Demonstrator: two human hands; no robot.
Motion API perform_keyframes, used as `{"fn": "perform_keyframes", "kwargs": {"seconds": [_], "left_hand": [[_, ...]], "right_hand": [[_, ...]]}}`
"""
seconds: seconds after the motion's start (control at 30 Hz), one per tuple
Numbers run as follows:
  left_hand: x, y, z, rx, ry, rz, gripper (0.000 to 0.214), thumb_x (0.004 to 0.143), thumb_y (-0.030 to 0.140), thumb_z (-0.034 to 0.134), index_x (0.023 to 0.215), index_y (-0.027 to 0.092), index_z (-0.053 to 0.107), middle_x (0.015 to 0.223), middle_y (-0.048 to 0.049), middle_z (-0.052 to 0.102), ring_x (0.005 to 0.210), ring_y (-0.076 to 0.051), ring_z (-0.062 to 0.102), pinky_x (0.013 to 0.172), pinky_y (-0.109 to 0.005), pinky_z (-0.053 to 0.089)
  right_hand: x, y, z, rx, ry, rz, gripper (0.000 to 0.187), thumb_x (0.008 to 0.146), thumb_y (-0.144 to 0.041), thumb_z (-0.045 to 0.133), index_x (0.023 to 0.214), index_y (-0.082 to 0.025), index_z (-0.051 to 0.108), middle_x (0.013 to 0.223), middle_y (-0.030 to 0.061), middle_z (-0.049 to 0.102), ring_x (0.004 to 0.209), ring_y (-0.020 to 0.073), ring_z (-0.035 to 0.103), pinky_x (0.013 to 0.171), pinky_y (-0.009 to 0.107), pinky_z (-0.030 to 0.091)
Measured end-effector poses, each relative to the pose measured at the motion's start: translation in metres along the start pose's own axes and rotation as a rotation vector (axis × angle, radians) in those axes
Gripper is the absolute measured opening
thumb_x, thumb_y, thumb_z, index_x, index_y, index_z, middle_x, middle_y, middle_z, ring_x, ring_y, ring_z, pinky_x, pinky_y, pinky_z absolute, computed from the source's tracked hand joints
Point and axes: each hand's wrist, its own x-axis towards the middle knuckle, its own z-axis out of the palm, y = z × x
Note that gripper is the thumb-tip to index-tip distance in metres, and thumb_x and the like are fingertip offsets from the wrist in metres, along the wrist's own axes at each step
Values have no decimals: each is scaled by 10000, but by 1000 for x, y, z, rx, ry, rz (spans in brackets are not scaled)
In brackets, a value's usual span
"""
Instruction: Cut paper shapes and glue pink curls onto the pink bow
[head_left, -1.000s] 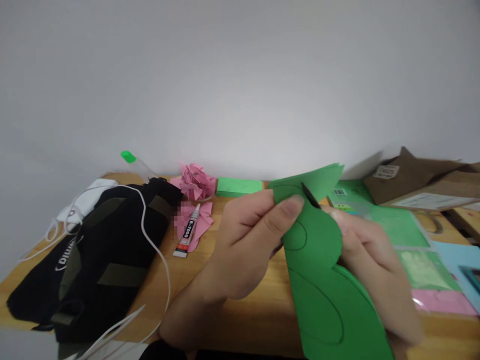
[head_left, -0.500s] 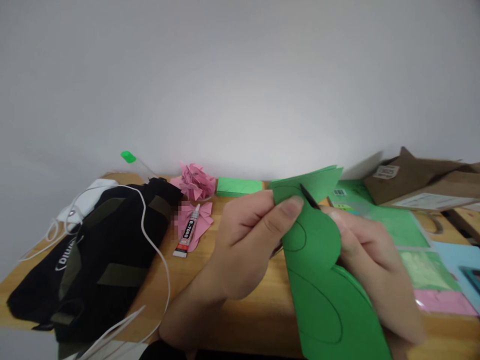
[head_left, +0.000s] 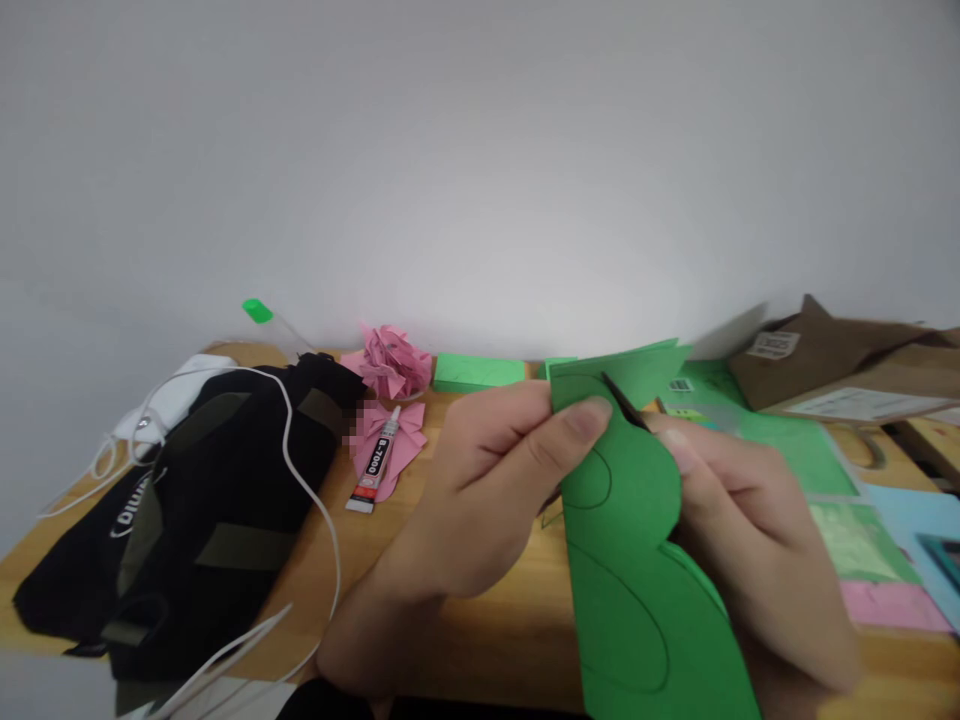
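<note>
A folded, layered sheet of green paper (head_left: 622, 560) with curved pencil outlines hangs in front of me, its right edge cut into rounded bumps. My left hand (head_left: 499, 480) pinches its upper left side, thumb pressed flat on the front. Behind the paper's right edge, my right hand (head_left: 750, 530) is closed on scissors; the handles are hidden behind the paper and fingers. One dark scissor blade (head_left: 624, 402) shows over the front of the paper near the top, lying along the cut between the main piece and the flap above.
On the wooden table (head_left: 420, 600) at left lie a black bag (head_left: 225, 500) and a white cable (head_left: 330, 520). A glue tube (head_left: 377, 462) rests on pink paper beside a pink paper flower (head_left: 394, 362). Brown packaging (head_left: 840, 360) and green packets (head_left: 802, 455) are at right.
The lower end of the green paper has swung slightly left. The blade stays at nearly the same place near the top, and both hands keep their hold.
</note>
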Motion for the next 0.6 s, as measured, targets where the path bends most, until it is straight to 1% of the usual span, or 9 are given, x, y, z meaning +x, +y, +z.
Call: {"fn": "perform_keyframes", "kwargs": {"seconds": [0.13, 0.23, 0.37, 0.47, 0.53, 0.6], "left_hand": [[-1, 2, 0, 29, 18, -42, 459, 956, 373, 589, 597, 185, 372, 528, 53, 271, 432, -49, 257, 366, -232, 183], [-1, 2, 0, 45, 0, -53, 454, 958, 378, 577, 595, 185, 384, 527, 50, 278, 421, -48, 244, 362, -236, 171], [0, 2, -1, 53, -20, -22, 463, 963, 353, 574, 582, 177, 378, 503, 53, 294, 412, -41, 250, 371, -237, 174], [1, 2, 0, 64, -16, 4, 480, 969, 339, 570, 574, 170, 357, 488, 58, 307, 412, -35, 260, 392, -240, 194], [1, 1, 1, 97, 9, 23, 482, 969, 335, 573, 574, 169, 351, 487, 60, 320, 419, -36, 274, 408, -244, 210], [3, -1, 1, 159, 51, 39, 486, 967, 344, 575, 573, 172, 347, 492, 58, 331, 432, -43, 290, 420, -250, 223]], "right_hand": [[-2, 1, -3, 47, -31, 15, 433, 1034, -443, 465, 662, -228, 409, 586, -48, 325, 501, 117, 295, 425, 236, 286], [-2, 3, -5, 106, -56, 54, 441, 1022, -461, 481, 653, -230, 409, 585, -44, 314, 497, 122, 301, 413, 248, 283], [-1, 4, -6, 128, -63, 79, 450, 1012, -473, 500, 649, -226, 402, 591, -44, 303, 502, 121, 288, 414, 246, 270], [0, 4, -5, 125, -61, 67, 449, 1020, -474, 482, 655, -224, 406, 591, -47, 307, 504, 117, 294, 444, 244, 283], [-1, 6, -5, 148, -70, 85, 455, 1017, -481, 481, 650, -222, 409, 591, -46, 324, 511, 119, 303, 469, 254, 293], [-2, 9, -8, 205, -101, 140, 455, 1007, -500, 484, 646, -227, 429, 590, -41, 338, 516, 128, 300, 470, 272, 276]]}}
